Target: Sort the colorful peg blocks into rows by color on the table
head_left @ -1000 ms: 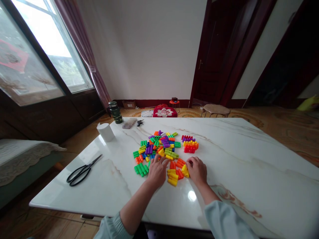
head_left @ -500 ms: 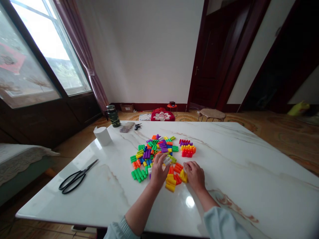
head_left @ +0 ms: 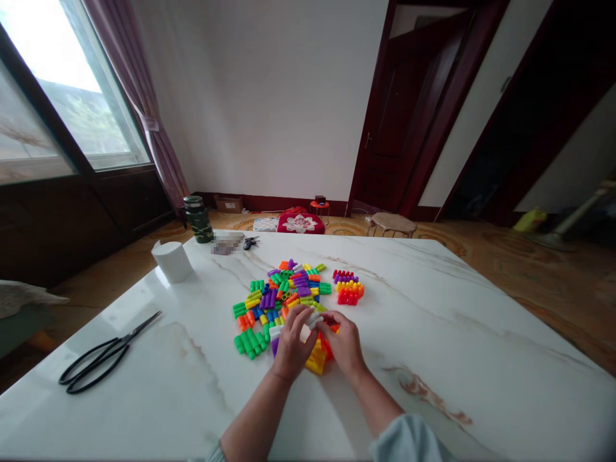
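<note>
Between the fingertips of both hands is a white toy building block, partly covered by the fingers. My left hand grips it from the left, thumb and fingers bent around it. My right hand pinches its right side. Beneath the hands lie yellow blocks and red-orange blocks, partly hidden. Just beyond and to the left spreads a loose pile of coloured blocks, with purple blocks and green blocks among them. Right of the pile, joined rows of blocks in red, purple and orange stand together.
Black-handled scissors lie on the left of the white marble table. Farther back are a paper roll, a camouflage flask and a small dark object. A round stool stands beyond the table.
My right hand has left the yellow block and moved left to meet my left hand at the white block. Both hands now hold it. The view has shifted slightly to the right.
</note>
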Action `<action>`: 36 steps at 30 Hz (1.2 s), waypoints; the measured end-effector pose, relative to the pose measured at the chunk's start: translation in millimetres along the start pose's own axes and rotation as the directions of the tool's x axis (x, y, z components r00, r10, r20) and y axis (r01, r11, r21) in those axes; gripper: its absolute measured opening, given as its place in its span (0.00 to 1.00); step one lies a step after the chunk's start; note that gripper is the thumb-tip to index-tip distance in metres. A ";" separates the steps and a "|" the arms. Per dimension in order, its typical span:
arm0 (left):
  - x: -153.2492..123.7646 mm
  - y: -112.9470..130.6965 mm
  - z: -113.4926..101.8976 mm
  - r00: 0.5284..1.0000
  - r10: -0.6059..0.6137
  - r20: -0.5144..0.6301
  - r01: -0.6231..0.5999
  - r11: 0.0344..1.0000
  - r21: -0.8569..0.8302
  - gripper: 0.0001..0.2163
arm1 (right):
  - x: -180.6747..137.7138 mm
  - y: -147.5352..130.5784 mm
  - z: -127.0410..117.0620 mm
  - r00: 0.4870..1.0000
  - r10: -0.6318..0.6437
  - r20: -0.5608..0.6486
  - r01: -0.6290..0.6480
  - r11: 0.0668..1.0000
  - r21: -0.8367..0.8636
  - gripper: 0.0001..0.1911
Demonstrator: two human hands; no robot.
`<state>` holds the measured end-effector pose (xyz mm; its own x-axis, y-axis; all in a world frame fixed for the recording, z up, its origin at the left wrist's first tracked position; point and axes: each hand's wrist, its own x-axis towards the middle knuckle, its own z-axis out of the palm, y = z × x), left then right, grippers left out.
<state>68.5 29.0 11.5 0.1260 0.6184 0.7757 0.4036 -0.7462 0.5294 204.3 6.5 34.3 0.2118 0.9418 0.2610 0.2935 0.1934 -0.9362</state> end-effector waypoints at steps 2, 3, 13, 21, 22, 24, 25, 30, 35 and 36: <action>-0.5 -0.2 -0.7 1.000 0.010 0.011 -0.010 1.000 0.003 0.17 | 0.8 -6.3 9.6 0.997 0.079 0.003 -0.079 0.986 0.148 0.14; -0.8 -0.6 -1.2 1.000 0.013 0.022 -0.014 1.000 0.019 0.18 | 2.5 -7.8 10.5 0.995 0.094 -0.010 -0.091 0.979 0.185 0.14; 0.1 -3.1 -0.2 0.999 0.047 0.004 -0.047 0.978 0.203 0.17 | 36.8 63.6 -89.7 0.909 -0.125 -0.398 -0.008 0.948 -0.318 0.16; -0.1 -3.2 0.1 0.999 0.039 0.022 -0.043 0.977 0.210 0.16 | 53.4 80.2 -90.1 0.937 -0.182 -0.299 0.049 0.913 -0.405 0.13; -0.3 -3.7 0.2 0.999 0.040 0.021 -0.043 0.977 0.208 0.16 | 53.0 80.3 -87.2 0.936 -0.168 -0.310 0.033 0.917 -0.398 0.13; -0.6 -4.4 0.5 0.999 0.040 0.016 -0.043 0.978 0.206 0.16 | 50.6 80.4 -79.7 0.938 -0.159 -0.308 0.032 0.924 -0.380 0.13; -0.7 -4.5 0.6 0.999 0.040 0.013 -0.042 0.978 0.206 0.16 | 49.0 80.2 -75.3 0.941 -0.168 -0.294 0.048 0.926 -0.376 0.13; -0.2 -4.1 -0.2 0.999 0.048 0.003 -0.048 0.977 0.207 0.16 | 47.6 75.8 -56.5 0.937 -0.237 -0.258 0.118 0.907 -0.405 0.11; -0.2 -4.6 -0.9 0.999 0.044 0.000 -0.043 0.979 0.199 0.16 | 52.9 75.2 -55.3 0.931 -0.259 -0.258 0.122 0.885 -0.449 0.12; -0.5 -4.8 -0.9 0.999 0.047 -0.001 -0.046 0.979 0.199 0.17 | 53.4 75.4 -55.8 0.930 -0.260 -0.258 0.122 0.884 -0.452 0.12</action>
<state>65.7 32.1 8.9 0.1435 0.5825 0.8001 0.5695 -0.7098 0.4146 289.8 56.1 -9.2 0.3608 0.7552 0.5473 0.7066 0.1616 -0.6889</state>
